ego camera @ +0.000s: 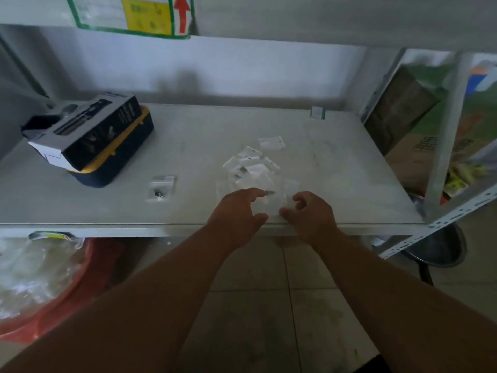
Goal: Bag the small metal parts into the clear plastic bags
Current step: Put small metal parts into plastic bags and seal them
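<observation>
Small clear plastic bags (251,168) lie scattered flat mid-shelf; one bag holding metal parts (160,188) lies apart, left.

We see our two bare forearms reaching forward from the bottom corners and converging toward the middle. Our left hand (238,211) sits palm down, forefinger stretched forward, thumb angled inward to the right. Our right hand (309,212) is just beside it, fingers loosely curled, thumb pointing left toward the other thumb. Whether either hand pinches anything is too blurred to tell.
</observation>
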